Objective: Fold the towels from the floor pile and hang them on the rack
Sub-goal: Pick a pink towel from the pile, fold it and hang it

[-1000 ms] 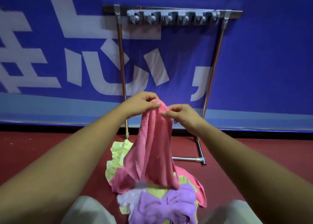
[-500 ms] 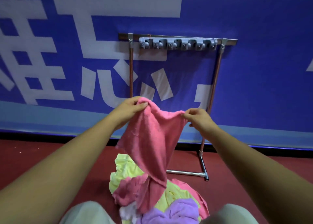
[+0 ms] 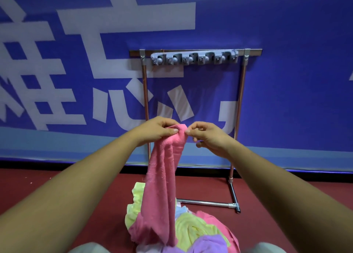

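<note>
- blue banner (image 3: 286, 80) with white lettering backs the rack (image 3: 241, 107), which stands on the red floor (image 3: 57, 185).
- left hand (image 3: 158, 130) and right hand (image 3: 208, 136), close together, both pinch the top edge of the pink towel (image 3: 162, 176) in front of the rack.
- its lower end hangs onto the floor pile (image 3: 191, 231), before the rack's base.

- Towel (image 3: 162, 176) up: solid pink.
- Pile (image 3: 191, 231) at six o'clock: yellow, lilac, pink.
- Rack (image 3: 240, 103): silver poles, grey hooks (image 3: 194, 58).
- Banner (image 3: 296, 80): blue, white characters.
- Floor (image 3: 206, 189): dark red.
</note>
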### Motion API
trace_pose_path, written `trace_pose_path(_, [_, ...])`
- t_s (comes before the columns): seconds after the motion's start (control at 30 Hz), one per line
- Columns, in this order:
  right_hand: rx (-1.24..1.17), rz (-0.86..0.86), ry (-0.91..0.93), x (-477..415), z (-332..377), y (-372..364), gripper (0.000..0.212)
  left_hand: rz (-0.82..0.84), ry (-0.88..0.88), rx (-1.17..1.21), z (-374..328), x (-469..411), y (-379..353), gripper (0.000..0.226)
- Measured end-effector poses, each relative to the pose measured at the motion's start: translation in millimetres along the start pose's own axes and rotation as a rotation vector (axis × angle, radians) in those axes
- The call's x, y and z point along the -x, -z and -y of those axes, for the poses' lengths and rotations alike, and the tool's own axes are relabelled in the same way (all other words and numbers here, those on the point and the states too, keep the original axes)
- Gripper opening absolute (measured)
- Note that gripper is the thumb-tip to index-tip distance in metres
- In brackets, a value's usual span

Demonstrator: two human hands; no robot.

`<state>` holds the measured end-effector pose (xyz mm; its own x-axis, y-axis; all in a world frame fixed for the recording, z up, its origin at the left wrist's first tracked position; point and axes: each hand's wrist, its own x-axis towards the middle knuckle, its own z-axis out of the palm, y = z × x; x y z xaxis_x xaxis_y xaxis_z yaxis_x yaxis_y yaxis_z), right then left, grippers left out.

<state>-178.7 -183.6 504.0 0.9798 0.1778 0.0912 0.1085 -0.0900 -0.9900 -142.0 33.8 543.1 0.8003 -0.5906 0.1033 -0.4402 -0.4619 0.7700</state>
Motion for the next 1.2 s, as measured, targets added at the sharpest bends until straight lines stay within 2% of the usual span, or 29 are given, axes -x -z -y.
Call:
trace_pose_path(0.17, [-0.141,0.081,-0.012,-1.5,7.2,3.6,0.020,0.042,0.006,-0.045,-6.2,0.5,4.6,0.019])
trace_pose_path(0.23, [-0.053,0.098,-0.014,-2.6,10.3,7.5,0.012,0.021,-0.002,-0.129,-7.9,0.3,7.1,0.015])
trace_pose_path(0.3, [0.183,0.078,-0.015,-4.0,15.1,13.9,0.009,-0.006,-0.004,-0.209,-7.2,-0.4,9.6,0.011])
trace_pose_path(0.4, [0.656,-0.059,0.044,-10.1,22.8,26.7,0.013,0.044,0.021,-0.411,0.1,-2.5,12.8,0.016])
trace_pose_path(0.47, [0.747,-0.183,0.105,-15.1,29.6,35.4,0.014,0.145,0.084,-0.635,9.3,-3.0,15.5,0.023])
trace_pose_path(0.57, [0.755,-0.372,0.178,-19.7,36.5,48.3,0.009,0.168,0.172,-0.723,25.3,1.0,30.4,0.022])
trace_pose_path(0.77, [0.691,-0.507,0.121,-27.4,25.7,74.0,0.009,0.036,0.243,-0.693,44.3,4.7,57.7,0.030])
trace_pose_path(0.9, [0.647,-0.582,0.076,-37.7,15.3,77.9,0.011,-0.040,0.209,-0.612,46.6,1.1,59.0,0.014])
trace_pose_path(0.97, [0.543,-0.558,0.044,-43.4,9.9,78.7,0.006,-0.117,0.176,-0.428,45.9,-1.5,57.0,0.004])
trace_pose_path(1.07, [0.392,-0.533,0.023,-48.1,6.2,74.6,0.009,-0.130,0.122,0.004,44.7,-3.1,55.9,0.016])
trace_pose_path(1.13, [0.326,-0.514,0.031,-49.1,7.6,68.7,0.008,-0.108,0.093,0.137,42.0,-3.3,55.5,0.015])
trace_pose_path(1.2, [0.265,-0.487,0.040,-49.1,9.9,63.4,0.009,-0.097,0.084,0.174,36.1,-3.6,55.4,0.018])
